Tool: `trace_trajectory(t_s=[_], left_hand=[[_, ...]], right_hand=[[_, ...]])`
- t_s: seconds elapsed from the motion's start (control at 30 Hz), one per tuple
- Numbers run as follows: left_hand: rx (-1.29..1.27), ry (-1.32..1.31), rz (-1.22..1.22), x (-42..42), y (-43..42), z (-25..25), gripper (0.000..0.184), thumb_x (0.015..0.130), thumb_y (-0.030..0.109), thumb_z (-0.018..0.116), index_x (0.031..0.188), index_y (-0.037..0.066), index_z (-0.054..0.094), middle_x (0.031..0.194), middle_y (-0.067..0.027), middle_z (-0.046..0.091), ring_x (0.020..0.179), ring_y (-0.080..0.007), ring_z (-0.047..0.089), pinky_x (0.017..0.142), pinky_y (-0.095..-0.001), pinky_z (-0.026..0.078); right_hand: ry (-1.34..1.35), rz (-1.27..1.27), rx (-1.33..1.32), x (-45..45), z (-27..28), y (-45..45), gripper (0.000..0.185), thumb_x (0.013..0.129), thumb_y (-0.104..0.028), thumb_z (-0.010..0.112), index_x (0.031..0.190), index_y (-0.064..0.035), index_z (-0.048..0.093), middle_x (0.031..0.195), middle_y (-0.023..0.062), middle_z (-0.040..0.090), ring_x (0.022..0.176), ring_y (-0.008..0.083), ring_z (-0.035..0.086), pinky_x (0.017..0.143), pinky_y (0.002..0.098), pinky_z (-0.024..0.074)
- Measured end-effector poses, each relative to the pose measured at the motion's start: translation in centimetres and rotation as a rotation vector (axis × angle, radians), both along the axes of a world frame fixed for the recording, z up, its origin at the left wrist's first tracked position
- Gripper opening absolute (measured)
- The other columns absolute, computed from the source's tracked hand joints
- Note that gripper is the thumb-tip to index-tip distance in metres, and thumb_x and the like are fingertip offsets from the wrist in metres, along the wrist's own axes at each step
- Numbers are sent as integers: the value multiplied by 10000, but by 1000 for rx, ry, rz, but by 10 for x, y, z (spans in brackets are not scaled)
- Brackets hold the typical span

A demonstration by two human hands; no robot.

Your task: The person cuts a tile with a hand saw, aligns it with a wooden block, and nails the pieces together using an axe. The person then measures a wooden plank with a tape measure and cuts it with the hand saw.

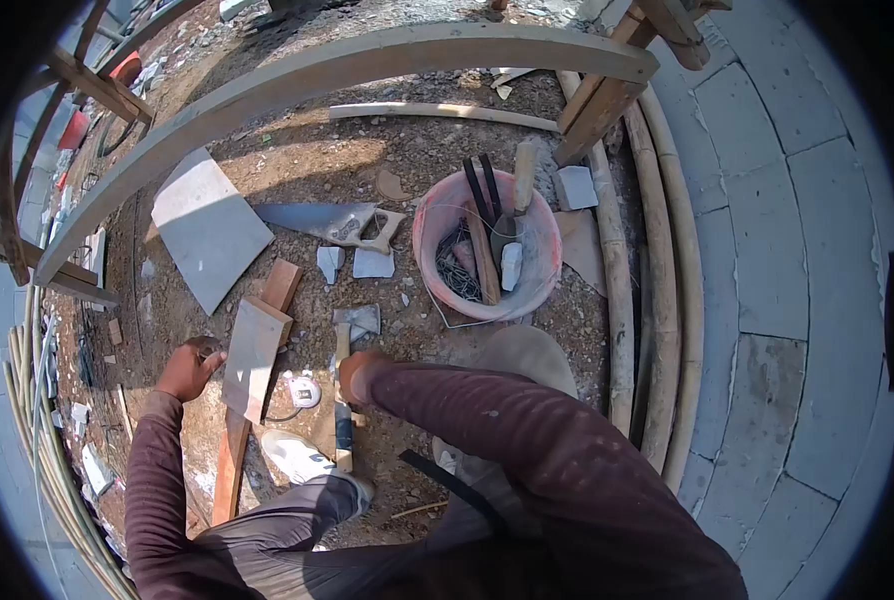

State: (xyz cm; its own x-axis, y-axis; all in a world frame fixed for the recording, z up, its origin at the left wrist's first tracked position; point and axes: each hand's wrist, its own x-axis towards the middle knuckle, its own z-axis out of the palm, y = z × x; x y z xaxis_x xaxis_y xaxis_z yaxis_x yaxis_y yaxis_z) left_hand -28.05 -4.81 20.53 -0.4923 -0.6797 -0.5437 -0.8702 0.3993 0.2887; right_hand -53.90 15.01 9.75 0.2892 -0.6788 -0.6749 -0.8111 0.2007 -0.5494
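My right hand [358, 377] is closed around the wooden handle of a hatchet-like tool [344, 435], which has a dark band low on the handle. Its flat, greyish head [360, 320] seems to point away from me. My left hand [193, 369] is curled beside a short flat board [253, 358]; what its fingers hold, if anything, is too small to make out. That board lies across a longer reddish wooden plank [233, 460] on the ground. Between the board and the tool sits a white and pink tape measure [303, 392].
A handsaw [327, 222] lies beyond the boards, near a large pale panel [210, 232]. A pink bucket [435, 285] holds nails and several tools. Bamboo poles [657, 280] run along the right, beside grey paving. A curved wooden beam [367, 58] crosses the far side.
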Motion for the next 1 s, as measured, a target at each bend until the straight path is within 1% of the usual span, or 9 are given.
trace_trajectory(t_s=[0.03,0.17,0.23,0.27,0.33,0.53,0.63,0.83,1.0], left_hand=[[50,-48,-49,3,0,-5,494,945,383,690,1159,-62,678,1100,-270,714,1023,-414,697,887,-434,540],[87,-61,-54,12,-1,-13,493,941,392,687,1116,-69,691,1049,-257,728,982,-406,707,858,-430,543],[-12,-30,-6,20,-1,-10,469,943,374,682,1099,-68,699,1014,-242,738,950,-395,714,842,-429,543],[5,28,9,28,-4,-14,439,943,349,676,1092,-64,703,983,-238,743,914,-379,721,822,-431,542],[17,-12,28,33,0,-16,425,941,335,678,1083,-64,704,984,-246,740,911,-378,720,820,-431,543],[91,-100,35,51,11,-29,433,943,291,707,1177,-70,656,1033,-262,731,981,-353,720,848,-404,552],[105,-78,99,41,15,-18,416,948,285,702,1170,-65,660,1050,-248,731,975,-314,716,852,-396,548],[122,19,181,77,30,-37,384,950,238,706,1185,-61,656,1015,-203,732,934,-271,703,845,-375,549],[148,-56,148,106,47,-45,377,948,224,703,1183,-66,647,1009,-205,730,939,-280,706,858,-370,551]], right_hand=[[37,130,-80,-16,23,-12,373,937,-308,627,1093,13,735,1119,184,736,1036,373,711,915,484,541],[-308,-197,-324,-115,102,-58,336,859,-296,709,936,30,736,957,239,733,889,365,727,796,427,557],[-423,-448,-527,-195,122,-55,259,842,-265,701,803,-9,715,693,171,684,657,288,682,647,418,508],[-246,-420,-528,-232,125,-50,199,867,-200,704,843,-2,706,700,126,675,585,235,623,622,404,504],[-41,-455,-457,-275,81,-38,174,858,-170,699,859,2,726,769,128,705,658,267,677,630,406,525],[534,71,-836,-240,-23,-20,140,841,-152,665,906,-121,784,997,52,755,995,219,686,943,396,478],[718,298,-608,-247,-38,-19,187,860,-181,618,950,-178,782,1012,14,751,1077,190,651,1055,423,386],[564,348,-686,-259,-41,-9,229,928,-239,576,1048,-198,766,1190,0,712,1181,184,605,1036,418,356],[701,367,-651,-243,-33,9,279,963,-241,542,1150,-164,734,1273,53,665,1223,216,573,1056,407,337]])
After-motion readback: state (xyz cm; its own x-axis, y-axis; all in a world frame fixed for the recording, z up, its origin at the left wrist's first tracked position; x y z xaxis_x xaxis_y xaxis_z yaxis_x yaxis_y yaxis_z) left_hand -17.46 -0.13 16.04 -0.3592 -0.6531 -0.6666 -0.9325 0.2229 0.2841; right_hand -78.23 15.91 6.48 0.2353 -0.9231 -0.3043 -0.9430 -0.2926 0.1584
